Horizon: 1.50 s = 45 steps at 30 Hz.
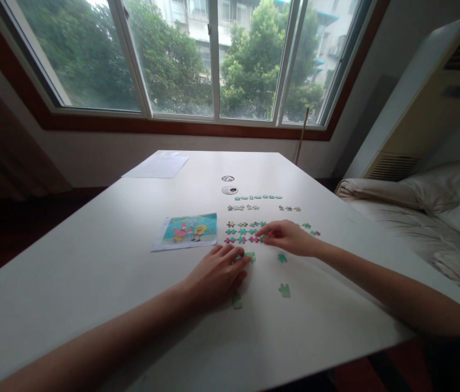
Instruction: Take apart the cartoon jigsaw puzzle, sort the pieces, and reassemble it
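Note:
My left hand [217,275] rests low over the table, its fingers loosely stretched out and the index fingertip on a green jigsaw puzzle piece [250,256]. Part of that piece is covered. Another green edge piece [237,301] lies just below the hand. To the right, my right hand [289,237] has thumb and fingers pinched at the end of the rows of small pieces, on a puzzle piece [262,239] mostly hidden by the fingertips. Pink and green pieces [241,232] lie in rows beside it. Two loose green pieces [282,258] [284,290] lie below the right hand.
A printed cartoon picture [191,230] lies left of the pieces. Farther back are more rows of pieces [258,197], two round discs [230,190] and white paper sheets [156,166]. The white table [91,256] stands before a window; a sofa [413,212] is at right.

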Available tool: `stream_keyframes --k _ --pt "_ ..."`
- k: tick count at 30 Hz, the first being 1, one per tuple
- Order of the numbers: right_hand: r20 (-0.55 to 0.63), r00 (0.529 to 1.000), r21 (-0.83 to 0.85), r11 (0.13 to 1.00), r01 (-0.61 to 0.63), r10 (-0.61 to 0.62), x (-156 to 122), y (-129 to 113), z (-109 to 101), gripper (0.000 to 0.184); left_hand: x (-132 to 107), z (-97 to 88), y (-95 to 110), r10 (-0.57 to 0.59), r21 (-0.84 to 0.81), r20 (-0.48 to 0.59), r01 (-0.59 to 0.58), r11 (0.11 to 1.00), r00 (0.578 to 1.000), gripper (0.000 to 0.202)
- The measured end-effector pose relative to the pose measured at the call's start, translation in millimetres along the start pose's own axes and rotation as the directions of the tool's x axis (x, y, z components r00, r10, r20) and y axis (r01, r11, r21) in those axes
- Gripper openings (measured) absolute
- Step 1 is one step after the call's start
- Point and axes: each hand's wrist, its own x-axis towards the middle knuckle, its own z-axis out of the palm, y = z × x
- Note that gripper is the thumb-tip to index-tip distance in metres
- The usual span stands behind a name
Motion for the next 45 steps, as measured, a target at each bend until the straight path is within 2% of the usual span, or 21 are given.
stream_keyframes --k 6,11,16,24,29,33,36,38,40,42,45 --pt "0.027 0.998 0.08 0.996 -0.05 0.048 -11 0 6 0.017 2 -1.1 2 0.009 -0.017 0.017 -0.008 1.0 1.0 0.028" --pt "-0.025 0.999 -0.047 0.999 0.02 -0.022 -11 -2 10 0.015 2 0.4 1 0.016 -0.021 0.02 -0.016 1.0 1.0 0.029" --pt "-0.021 0.999 -0.074 0.997 -0.032 0.03 -7 0 16 0.02 2 3.0 0 0.023 -0.02 0.004 -0.022 1.0 1.0 0.029" --pt "-0.063 0.996 -0.186 0.98 -0.075 0.064 -4 -7 21 0.013 3 2.0 1 0.036 -0.019 -0.009 -0.036 0.999 0.999 0.029" --pt "-0.053 0.998 -0.34 0.94 0.011 -0.031 -4 -10 21 0.015 3 2.0 1 0.041 -0.017 -0.02 -0.041 0.999 0.999 0.029" --pt "0.025 0.996 -0.421 0.902 0.091 -0.089 0 -12 17 0.017 2 3.3 -1 0.04 -0.011 -0.018 -0.04 0.999 0.999 0.029" --pt "0.061 0.992 -0.441 0.889 0.124 -0.108 14 -10 1 0.022 -1 4.3 -3 0.037 -0.012 -0.031 -0.037 0.999 0.999 0.028" --pt "0.006 0.995 -0.457 0.884 0.095 -0.103 33 -2 -17 0.026 -2 4.1 -4 0.034 -0.018 -0.035 -0.034 0.999 0.999 0.028" --pt "-0.075 0.992 -0.514 0.856 0.05 -0.103 58 13 -37 0.023 -2 3.1 -3 0.029 -0.024 -0.035 -0.03 0.999 0.999 0.028" --pt "-0.078 0.996 -0.559 0.829 -0.007 -0.044 86 32 -53 0.019 -2 1.3 -3 0.019 -0.03 -0.03 -0.02 0.999 0.999 0.028" --pt "-0.093 0.996 -0.571 0.819 -0.054 0.001 122 60 -63 0.021 -1 -1.5 -3 0.003 -0.037 -0.007 -0.003 0.999 1.0 0.027"
